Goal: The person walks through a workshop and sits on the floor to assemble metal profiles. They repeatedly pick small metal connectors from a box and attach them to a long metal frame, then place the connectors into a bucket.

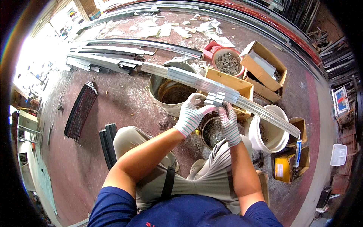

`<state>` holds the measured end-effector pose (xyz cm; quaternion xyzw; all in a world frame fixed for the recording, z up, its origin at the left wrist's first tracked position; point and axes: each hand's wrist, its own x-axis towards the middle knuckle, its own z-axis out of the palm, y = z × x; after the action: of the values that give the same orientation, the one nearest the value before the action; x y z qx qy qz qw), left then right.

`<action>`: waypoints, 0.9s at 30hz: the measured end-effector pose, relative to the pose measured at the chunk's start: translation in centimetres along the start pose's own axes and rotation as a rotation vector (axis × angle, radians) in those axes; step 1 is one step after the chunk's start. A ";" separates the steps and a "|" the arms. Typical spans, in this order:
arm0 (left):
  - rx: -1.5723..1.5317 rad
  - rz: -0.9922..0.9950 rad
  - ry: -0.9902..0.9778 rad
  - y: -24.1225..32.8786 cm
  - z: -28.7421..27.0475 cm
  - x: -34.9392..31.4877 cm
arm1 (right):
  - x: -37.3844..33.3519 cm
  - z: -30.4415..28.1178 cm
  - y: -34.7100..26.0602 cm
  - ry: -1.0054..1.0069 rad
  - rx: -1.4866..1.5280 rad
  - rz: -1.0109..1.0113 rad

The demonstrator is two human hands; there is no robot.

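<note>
A small cluster of short grey metal profile pieces (216,98) is between my two hands, in front of a bundle of long silvery metal bars (196,80). My left hand (190,115), in a striped knit glove, grips the cluster's left side with curled fingers and extended thumb. Gloved the same way, my right hand (230,125) pinches at its lower right corner; its fingertips partly hide what they touch. The bars slope down to the right across the tops of the containers. Below my hands stands a round tin (203,140) holding small clear or shiny bits.
Behind my left hand stands a large round bucket (154,90); a white bucket (254,133) is at right. Beyond are a wooden box (230,80), a red-rimmed tub of small metal parts (216,56) and a cardboard box (261,73). Dark strips (78,113) lie left.
</note>
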<state>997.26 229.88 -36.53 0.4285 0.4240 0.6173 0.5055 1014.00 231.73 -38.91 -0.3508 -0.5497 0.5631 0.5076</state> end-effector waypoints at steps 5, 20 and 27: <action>-0.003 -0.039 -0.032 0.9 0.8 -0.2 | -0.5 -0.9 -0.1 -0.024 -0.086 -0.022; 0.652 0.296 0.049 0.7 0.5 -1.2 | -0.8 1.8 -2.8 0.158 -0.670 -0.220; 0.809 0.281 -0.215 1.6 1.3 -1.6 | 0.9 -2.6 -2.6 0.267 -0.699 -0.001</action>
<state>998.28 228.19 -34.84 0.7072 0.5142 0.4162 0.2496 1016.77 232.92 -36.61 -0.5731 -0.6378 0.2906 0.4247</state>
